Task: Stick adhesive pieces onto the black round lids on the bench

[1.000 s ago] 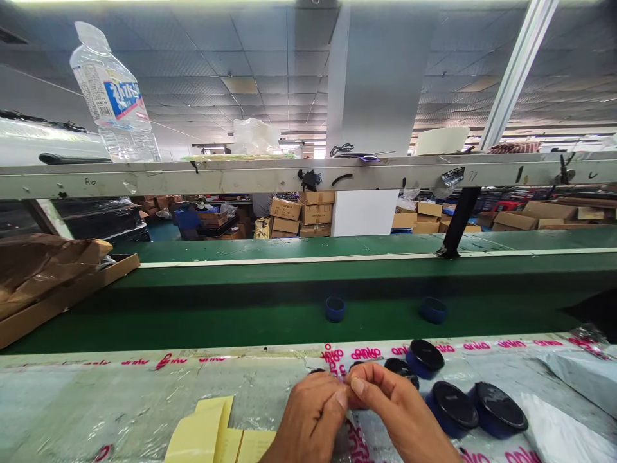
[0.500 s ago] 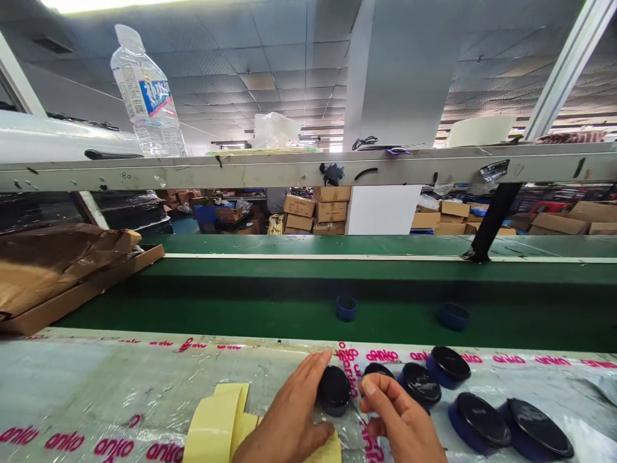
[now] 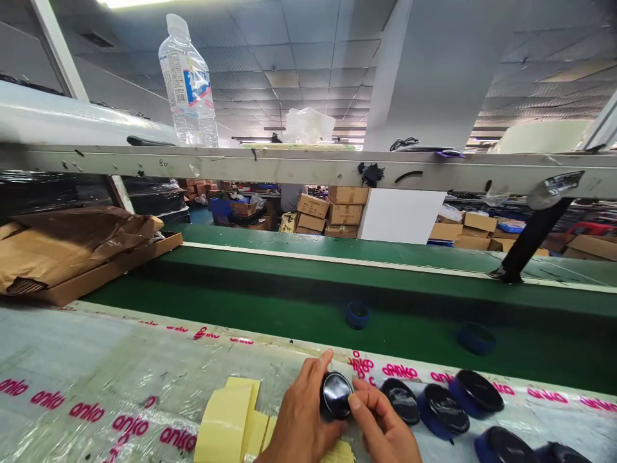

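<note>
My left hand is curled around the left side of a small round tub with a glossy black top, its top tilted toward me. At the tub's right edge is my right hand, thumb and forefinger pinched together; whatever is between them is too small to make out. Pale yellow paper sheets lie under and left of my left wrist. To the right of my hands, several round tubs with dark blue sides and black tops rest on the plastic-covered tabletop.
Beyond the tabletop runs a green conveyor belt with one blue tub and another blue tub on it. An open carton with brown paper stands at left. A shelf rail crosses above, bearing a plastic bottle.
My right fingers have moved left to the tub's edge. The tub's top now tilts toward me and catches the light. The view has turned left and tilted.
</note>
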Action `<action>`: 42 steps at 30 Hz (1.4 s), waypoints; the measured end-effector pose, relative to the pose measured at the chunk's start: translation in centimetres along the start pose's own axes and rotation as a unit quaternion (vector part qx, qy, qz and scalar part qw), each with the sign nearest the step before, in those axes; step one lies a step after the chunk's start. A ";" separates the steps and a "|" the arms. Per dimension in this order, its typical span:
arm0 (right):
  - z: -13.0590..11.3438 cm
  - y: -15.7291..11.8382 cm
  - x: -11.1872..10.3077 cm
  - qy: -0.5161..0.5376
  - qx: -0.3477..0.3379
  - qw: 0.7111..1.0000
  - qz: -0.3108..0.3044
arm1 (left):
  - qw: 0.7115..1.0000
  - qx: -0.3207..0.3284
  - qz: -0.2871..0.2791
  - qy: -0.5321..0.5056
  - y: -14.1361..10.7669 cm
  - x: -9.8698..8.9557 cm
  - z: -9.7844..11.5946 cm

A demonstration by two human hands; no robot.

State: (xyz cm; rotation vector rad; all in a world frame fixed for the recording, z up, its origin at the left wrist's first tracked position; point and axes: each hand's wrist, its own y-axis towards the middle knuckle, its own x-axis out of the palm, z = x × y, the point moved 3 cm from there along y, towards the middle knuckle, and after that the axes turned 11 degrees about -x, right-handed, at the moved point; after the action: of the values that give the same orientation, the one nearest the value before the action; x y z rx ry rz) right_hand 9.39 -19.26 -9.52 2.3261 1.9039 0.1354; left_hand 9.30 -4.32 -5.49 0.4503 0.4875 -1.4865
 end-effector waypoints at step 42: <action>1.2 0.2 0.7 -0.021 -0.006 0.995 -0.093 | 1.000 0.018 0.014 0.010 -0.5 1.1 -0.2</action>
State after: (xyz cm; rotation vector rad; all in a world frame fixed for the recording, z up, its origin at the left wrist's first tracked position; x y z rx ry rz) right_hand 9.90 -18.63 -10.68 2.1123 2.0789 0.0768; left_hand 8.83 -5.13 -6.27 0.4995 0.4696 -1.4662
